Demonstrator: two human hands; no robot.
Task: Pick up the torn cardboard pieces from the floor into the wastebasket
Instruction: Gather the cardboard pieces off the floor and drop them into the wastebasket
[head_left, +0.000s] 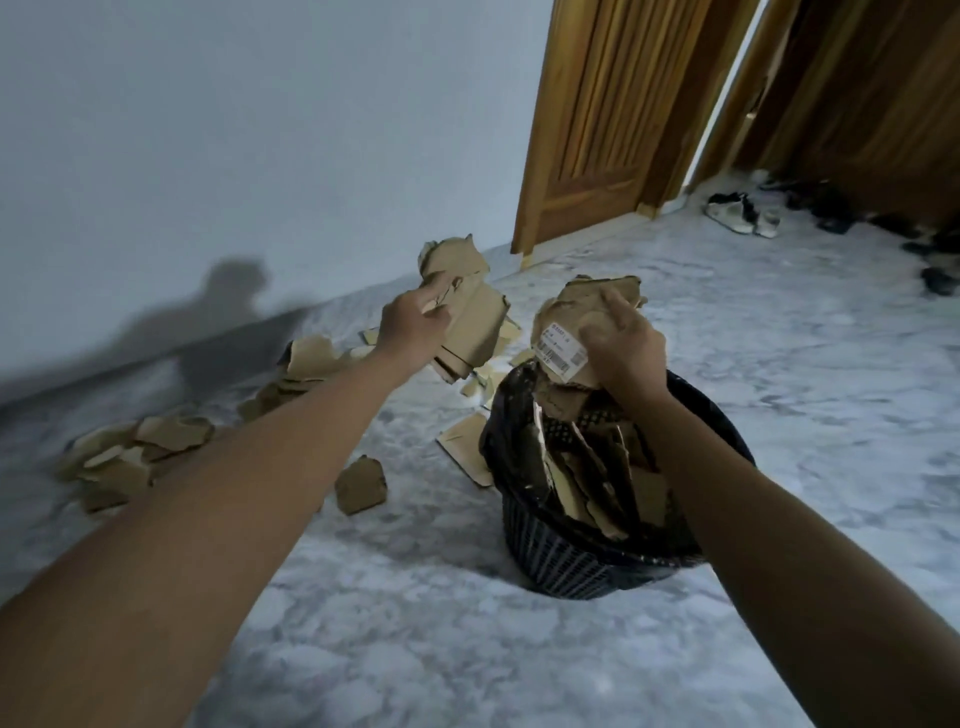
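I'm looking down on the marble floor (415, 597), and the biggest worry is right there: a long scatter of torn cardboard pieces (135, 452) along the wall side to my left, well apart from the wastebasket (571, 561). It would be easy to call this done too soon.

The black mesh basket sits at my right, already packed with slabs of cardboard standing on edge above the rim. I judge that anything dropped on top may slide off, or the light basket may tip if I press down hard.

My left hand (410, 327) is clamped on a loose stack of torn sheets (467, 317), held in the air to the left of the basket, not yet over it. The lowest sheets hang slack; one could slip out on the way across.

My right hand (621, 348) is closed on a labelled piece (563, 332) directly above the basket mouth. Letting go from this height could bounce it off the upright pieces.

One small scrap (361, 486) lies alone between my arms, easily missed.
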